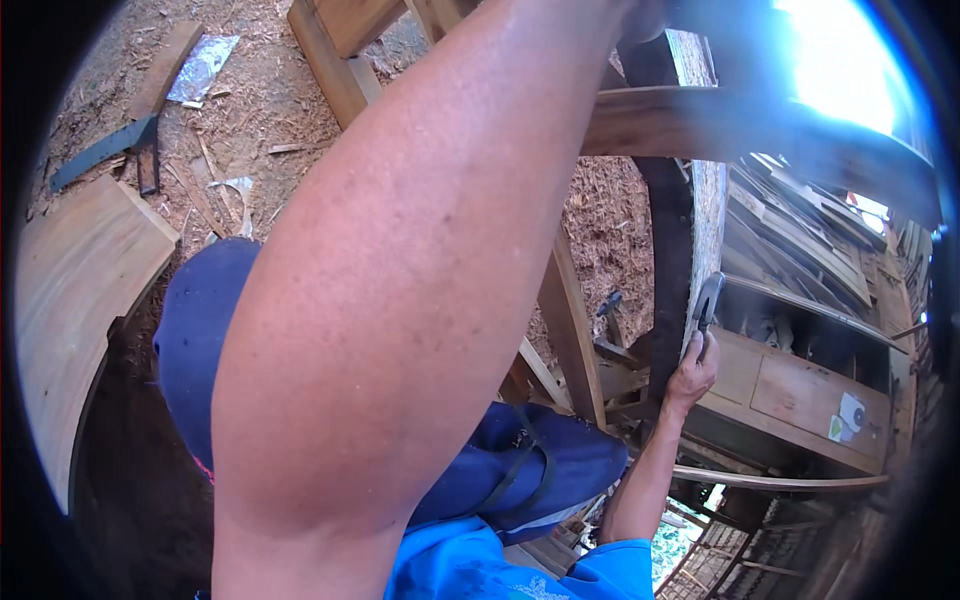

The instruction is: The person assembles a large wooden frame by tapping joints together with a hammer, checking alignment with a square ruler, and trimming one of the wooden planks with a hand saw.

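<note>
- Right hand (692, 372): fingers closed round the lower end of a grey metal tool (709, 298), its flat, tapering head clear above the grip. Maker and exact kind: we can't tell.
- Key relation, as we judge it: tool against the pale strip (708, 200) of timber beyond it. In our view the head overlaps the strip's lower stretch; whether metal touches wood, we cannot tell.
- Long axes: tool points up from the hand, leaning slightly right. Strip runs up and down our view, bowed by the lens, so the two lie close to parallel.
- Bearing from the hand: most of the strip extends upward, with a dark board (668, 240) along its left side. A brown crossbeam (660, 120) cuts across the upper part, well above the tool.
- Nearer hand: the right, by our reading, for the tool and the strip's lower part.
- Left forearm (420, 250) fills the middle, slanting to the top edge. The left hand is cropped or lost in shade there; we cannot tell whether it is holding anything.
- Right of the tool: a wooden cabinet (800, 390), apart from the hand. Left of the dark board: ground strewn with shavings (610, 220).
</note>
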`<action>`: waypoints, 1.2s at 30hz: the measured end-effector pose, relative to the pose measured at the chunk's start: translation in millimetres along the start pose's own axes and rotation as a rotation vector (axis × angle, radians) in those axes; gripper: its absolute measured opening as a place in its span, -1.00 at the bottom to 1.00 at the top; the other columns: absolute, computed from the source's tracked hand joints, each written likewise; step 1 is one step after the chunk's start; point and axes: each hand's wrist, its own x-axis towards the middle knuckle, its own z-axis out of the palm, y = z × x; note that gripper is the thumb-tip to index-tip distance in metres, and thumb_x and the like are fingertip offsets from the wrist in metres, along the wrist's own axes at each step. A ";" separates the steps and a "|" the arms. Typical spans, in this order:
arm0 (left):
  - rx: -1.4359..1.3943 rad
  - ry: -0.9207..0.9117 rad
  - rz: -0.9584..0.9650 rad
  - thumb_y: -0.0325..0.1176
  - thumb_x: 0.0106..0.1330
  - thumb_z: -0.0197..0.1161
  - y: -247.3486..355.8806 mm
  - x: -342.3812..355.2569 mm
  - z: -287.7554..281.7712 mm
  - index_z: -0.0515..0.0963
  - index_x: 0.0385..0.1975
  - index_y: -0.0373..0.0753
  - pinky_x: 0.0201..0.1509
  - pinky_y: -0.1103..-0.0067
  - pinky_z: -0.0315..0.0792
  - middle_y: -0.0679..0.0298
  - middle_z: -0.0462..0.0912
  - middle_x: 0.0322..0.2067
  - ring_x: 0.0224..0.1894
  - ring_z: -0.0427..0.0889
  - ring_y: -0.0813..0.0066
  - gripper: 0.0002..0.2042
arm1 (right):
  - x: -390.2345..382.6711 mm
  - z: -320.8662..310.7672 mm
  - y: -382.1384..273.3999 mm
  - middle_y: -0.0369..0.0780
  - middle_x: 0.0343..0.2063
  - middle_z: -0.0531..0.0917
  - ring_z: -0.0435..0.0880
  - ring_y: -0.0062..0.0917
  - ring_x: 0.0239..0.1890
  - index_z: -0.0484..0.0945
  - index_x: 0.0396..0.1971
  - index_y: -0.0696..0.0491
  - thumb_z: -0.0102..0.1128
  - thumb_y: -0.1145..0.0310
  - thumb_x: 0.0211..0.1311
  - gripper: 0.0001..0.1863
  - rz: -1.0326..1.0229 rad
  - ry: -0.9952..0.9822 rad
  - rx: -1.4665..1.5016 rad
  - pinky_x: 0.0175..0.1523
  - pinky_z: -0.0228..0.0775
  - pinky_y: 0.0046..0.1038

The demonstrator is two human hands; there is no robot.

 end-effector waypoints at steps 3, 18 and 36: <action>-0.032 0.024 0.010 0.10 0.24 0.36 -1.1 1.5 1.9 0.66 -0.14 -0.32 -0.19 0.45 0.57 0.18 0.74 -0.28 -0.30 0.70 0.41 -0.48 | -0.2 -0.2 7.3 -0.01 -0.24 0.68 0.63 -0.22 -0.19 0.59 -0.07 0.26 0.10 0.24 0.44 -0.65 0.024 -0.009 -0.015 -0.05 0.42 -0.28; -0.192 0.119 0.044 0.08 0.28 0.33 -3.4 9.1 13.8 0.61 -0.09 -0.34 -0.20 0.42 0.57 0.16 0.70 -0.26 -0.28 0.69 0.37 -0.47 | -2.7 -1.3 5.2 -0.02 -0.26 0.67 0.63 -0.25 -0.22 0.59 -0.08 0.27 0.11 0.24 0.44 -0.65 0.002 0.011 -0.020 -0.07 0.43 -0.29; -0.535 0.218 0.115 0.06 0.33 0.29 -15.9 45.3 49.7 0.56 -0.02 -0.37 -0.21 0.39 0.58 0.14 0.66 -0.23 -0.27 0.67 0.33 -0.46 | -3.0 -3.5 -2.4 0.01 -0.31 0.62 0.60 -0.07 -0.23 0.59 -0.15 0.23 0.17 0.26 0.36 -0.69 0.012 0.055 -0.006 -0.10 0.41 -0.16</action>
